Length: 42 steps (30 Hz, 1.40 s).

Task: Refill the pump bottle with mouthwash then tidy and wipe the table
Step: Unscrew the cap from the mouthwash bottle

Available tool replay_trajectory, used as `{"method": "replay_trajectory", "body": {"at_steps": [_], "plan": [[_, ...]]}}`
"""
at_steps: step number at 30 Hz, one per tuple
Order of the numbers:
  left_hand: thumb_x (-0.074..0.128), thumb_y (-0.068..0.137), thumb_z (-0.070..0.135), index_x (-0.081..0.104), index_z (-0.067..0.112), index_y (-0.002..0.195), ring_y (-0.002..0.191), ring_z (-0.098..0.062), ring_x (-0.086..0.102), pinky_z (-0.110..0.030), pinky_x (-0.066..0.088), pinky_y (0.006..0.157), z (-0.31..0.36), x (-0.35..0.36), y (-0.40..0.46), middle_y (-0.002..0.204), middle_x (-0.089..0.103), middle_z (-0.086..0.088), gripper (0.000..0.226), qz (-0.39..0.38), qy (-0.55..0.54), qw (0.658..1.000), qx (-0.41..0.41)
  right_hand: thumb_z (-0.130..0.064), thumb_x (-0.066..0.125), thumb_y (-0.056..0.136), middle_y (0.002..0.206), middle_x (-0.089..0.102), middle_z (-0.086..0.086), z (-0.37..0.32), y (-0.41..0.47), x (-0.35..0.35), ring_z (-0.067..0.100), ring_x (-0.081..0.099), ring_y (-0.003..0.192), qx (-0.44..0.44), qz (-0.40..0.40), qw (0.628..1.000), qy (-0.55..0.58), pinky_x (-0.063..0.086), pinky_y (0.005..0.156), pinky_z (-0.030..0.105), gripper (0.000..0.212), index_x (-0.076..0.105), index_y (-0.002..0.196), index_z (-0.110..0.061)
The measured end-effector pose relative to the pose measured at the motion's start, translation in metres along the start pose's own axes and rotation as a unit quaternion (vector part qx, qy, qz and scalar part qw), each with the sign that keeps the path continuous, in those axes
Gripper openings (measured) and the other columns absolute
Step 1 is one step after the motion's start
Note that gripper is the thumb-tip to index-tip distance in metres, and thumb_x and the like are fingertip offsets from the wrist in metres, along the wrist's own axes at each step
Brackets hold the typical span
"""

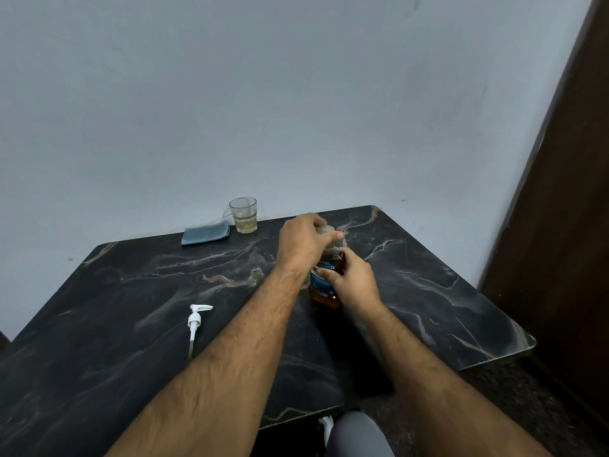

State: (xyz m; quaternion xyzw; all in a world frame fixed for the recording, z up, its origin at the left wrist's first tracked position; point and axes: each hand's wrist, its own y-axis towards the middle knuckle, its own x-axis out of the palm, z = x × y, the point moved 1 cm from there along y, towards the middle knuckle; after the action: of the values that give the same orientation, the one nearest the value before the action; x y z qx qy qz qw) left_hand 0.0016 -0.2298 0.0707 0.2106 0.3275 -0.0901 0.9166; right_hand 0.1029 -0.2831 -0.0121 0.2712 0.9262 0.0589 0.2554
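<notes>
I see the pump (196, 319) off; left hand (301, 240) grips the mouthwash bottle (326, 282) cap, right hand (354, 282) grips its body; pouring and wiping remain.

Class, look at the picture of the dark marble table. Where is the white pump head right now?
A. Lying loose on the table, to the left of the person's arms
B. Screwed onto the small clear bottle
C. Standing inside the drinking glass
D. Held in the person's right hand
A: the white pump head lies flat on the table, apart from both hands, while the small clear bottle stands open-necked without it.
</notes>
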Motion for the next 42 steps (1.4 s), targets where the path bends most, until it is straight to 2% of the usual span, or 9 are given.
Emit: {"method": "replay_trajectory", "body": {"at_steps": [3,6,10,17,23,25,29,35,42], "plan": [[0.074,0.086,0.030,0.064,0.017,0.128,0.118,-0.012,0.058,-0.030,0.047,0.102,-0.009,-0.008,0.006,0.129,0.066,-0.001,0.046,-0.107,-0.070,0.992,0.017,-0.029,0.077,0.083,0.110,0.068,-0.008,0.000,0.001,-0.002,0.009,0.063,0.103,0.004,-0.024,1.000,0.004,0.053,0.091,0.031,0.035,0.059,0.112,-0.028],[0.072,0.088,0.022,0.062,0.018,0.130,0.121,-0.013,0.058,-0.038,0.046,0.107,-0.017,-0.010,0.007,0.130,0.064,-0.002,0.043,-0.150,-0.126,0.980,0.018,-0.028,0.076,0.084,0.114,0.067,-0.006,0.000,0.001,-0.002,0.008,0.060,0.103,0.003,-0.023,1.000,-0.001,0.051,0.092,0.032,0.035,0.058,0.114,-0.026],[0.074,0.086,0.021,0.066,0.019,0.121,0.105,-0.007,0.064,-0.024,0.052,0.093,-0.019,-0.005,0.007,0.116,0.070,0.003,0.035,-0.106,-0.119,0.987,0.033,-0.029,0.076,0.084,0.110,0.068,-0.006,0.000,-0.001,0.002,0.007,0.060,0.098,-0.001,0.001,1.000,-0.010,0.052,0.091,0.030,0.034,0.058,0.113,-0.025],[0.076,0.083,0.034,0.069,0.022,0.116,0.099,-0.006,0.067,-0.027,0.054,0.092,-0.017,0.006,-0.005,0.108,0.074,0.004,0.036,0.003,-0.058,0.998,0.037,-0.030,0.075,0.084,0.103,0.070,-0.007,0.002,-0.007,0.012,0.012,0.067,0.097,0.010,0.058,0.997,-0.047,0.057,0.087,0.036,0.030,0.056,0.107,-0.030],[0.083,0.071,0.048,0.069,0.021,0.105,0.090,-0.006,0.064,-0.021,0.051,0.077,-0.006,0.008,-0.011,0.095,0.071,0.008,0.046,0.086,-0.020,0.996,0.000,-0.032,0.076,0.084,0.104,0.070,-0.006,0.000,-0.009,0.011,0.011,0.066,0.097,0.014,0.056,0.998,-0.034,0.056,0.088,0.034,0.034,0.058,0.112,-0.029],[0.083,0.071,0.048,0.067,0.021,0.106,0.092,-0.007,0.062,-0.025,0.052,0.080,-0.008,0.006,-0.005,0.095,0.067,0.009,0.047,0.045,-0.035,0.998,-0.005,-0.031,0.076,0.083,0.106,0.070,-0.007,0.001,-0.007,0.010,0.010,0.066,0.100,0.014,0.045,0.999,-0.027,0.055,0.090,0.033,0.034,0.058,0.112,-0.029],[0.068,0.091,0.030,0.056,0.022,0.134,0.117,-0.010,0.058,-0.032,0.047,0.104,-0.015,0.004,0.001,0.128,0.063,0.005,0.046,-0.136,-0.128,0.982,0.020,-0.030,0.075,0.084,0.107,0.070,-0.007,0.002,-0.006,0.010,0.011,0.066,0.101,0.010,0.041,0.999,-0.025,0.055,0.091,0.034,0.033,0.059,0.112,-0.029],[0.056,0.098,0.013,0.043,0.015,0.146,0.133,-0.015,0.049,-0.037,0.039,0.113,-0.024,-0.006,0.004,0.144,0.054,-0.003,0.050,-0.220,-0.194,0.956,0.002,-0.029,0.073,0.086,0.109,0.069,-0.008,0.001,-0.008,0.007,0.006,0.059,0.095,0.009,0.026,1.000,-0.013,0.050,0.087,0.028,0.031,0.058,0.113,-0.028],[0.084,0.073,0.033,0.067,0.021,0.105,0.094,-0.004,0.064,-0.018,0.050,0.077,-0.019,-0.002,0.000,0.099,0.069,0.010,0.038,-0.047,-0.135,0.990,-0.001,-0.031,0.074,0.085,0.107,0.069,-0.010,0.002,-0.010,0.010,0.006,0.062,0.098,0.014,0.031,0.999,-0.008,0.052,0.089,0.030,0.031,0.057,0.110,-0.033]]}}
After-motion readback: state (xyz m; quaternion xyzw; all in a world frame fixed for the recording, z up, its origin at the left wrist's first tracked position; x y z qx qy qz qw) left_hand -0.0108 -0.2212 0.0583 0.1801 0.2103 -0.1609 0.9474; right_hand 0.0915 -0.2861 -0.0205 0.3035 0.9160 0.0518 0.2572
